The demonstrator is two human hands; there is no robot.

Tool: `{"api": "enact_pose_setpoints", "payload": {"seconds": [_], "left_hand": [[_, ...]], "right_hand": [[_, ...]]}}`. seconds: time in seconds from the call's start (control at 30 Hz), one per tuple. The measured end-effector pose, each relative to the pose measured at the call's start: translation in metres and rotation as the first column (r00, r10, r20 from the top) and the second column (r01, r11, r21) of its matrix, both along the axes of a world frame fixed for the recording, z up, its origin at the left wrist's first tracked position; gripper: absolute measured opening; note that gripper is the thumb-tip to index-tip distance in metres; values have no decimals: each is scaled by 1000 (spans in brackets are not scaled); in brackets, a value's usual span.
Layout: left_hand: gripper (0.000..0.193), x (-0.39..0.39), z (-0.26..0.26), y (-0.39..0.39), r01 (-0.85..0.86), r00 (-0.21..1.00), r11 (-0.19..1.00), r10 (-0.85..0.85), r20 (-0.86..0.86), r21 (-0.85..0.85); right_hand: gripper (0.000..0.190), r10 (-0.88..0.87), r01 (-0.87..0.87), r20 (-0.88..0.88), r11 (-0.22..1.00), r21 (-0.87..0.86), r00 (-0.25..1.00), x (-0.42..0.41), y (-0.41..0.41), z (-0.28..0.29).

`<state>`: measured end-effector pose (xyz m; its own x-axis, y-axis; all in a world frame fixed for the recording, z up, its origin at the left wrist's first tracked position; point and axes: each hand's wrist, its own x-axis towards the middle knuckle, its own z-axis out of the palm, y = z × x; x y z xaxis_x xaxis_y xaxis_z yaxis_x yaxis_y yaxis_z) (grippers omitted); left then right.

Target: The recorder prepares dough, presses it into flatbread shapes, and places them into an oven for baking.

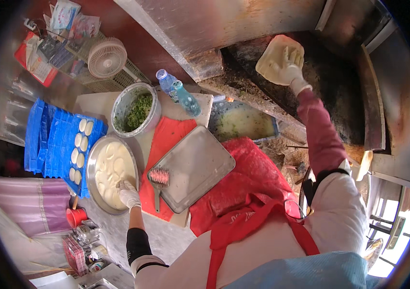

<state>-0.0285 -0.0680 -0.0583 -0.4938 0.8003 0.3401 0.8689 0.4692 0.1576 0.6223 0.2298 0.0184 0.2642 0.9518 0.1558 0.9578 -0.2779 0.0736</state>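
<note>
My left hand (129,195), in a white glove, rests on pale dough pieces (113,166) at the near edge of a large steel bowl (91,173); whether its fingers grip any dough cannot be told. My right hand (289,68), gloved too, is stretched out over the dark oven opening at the upper right, its fingers spread on a flat sheet of dough (270,65). Between the hands lie a metal tray (197,169) and, on its left corner, a docker roller with pink spikes (160,177), both over a red cloth (161,141).
A tub of chopped greens (136,112), two bottles (187,99) and a fan (107,59) stand beyond. Blue crates (58,141) with dough pieces are at left. A rectangular container of cloudy liquid (244,121) sits below the oven's ledge (259,101); a metal wall (371,97) borders the oven.
</note>
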Motion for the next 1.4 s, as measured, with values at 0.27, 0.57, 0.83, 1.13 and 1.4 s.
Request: {"api": "enact_pose_setpoints", "payload": {"seconds": [0.27,0.57,0.83,1.13,1.4], "left_hand": [[31,-50,-42,-11,11,996,1000,-13,-88,-25],[29,-3,3,-10,-107,994,982,107,-8,-155],[26,0,5,-4,12,998,996,-17,66,84],[22,122,64,81,477,785,764,-592,179,435],[53,224,72,198,359,638,824,-560,529,439]], "right_hand": [[81,28,-44,-90,983,-177,996,69,99,19],[100,48,-61,-109,990,-124,993,-74,27,43],[103,121,-138,74,938,319,990,-40,-34,-30],[92,267,-247,-58,940,236,962,-85,-68,-9],[99,171,-172,21,980,99,985,-101,-37,4]]}}
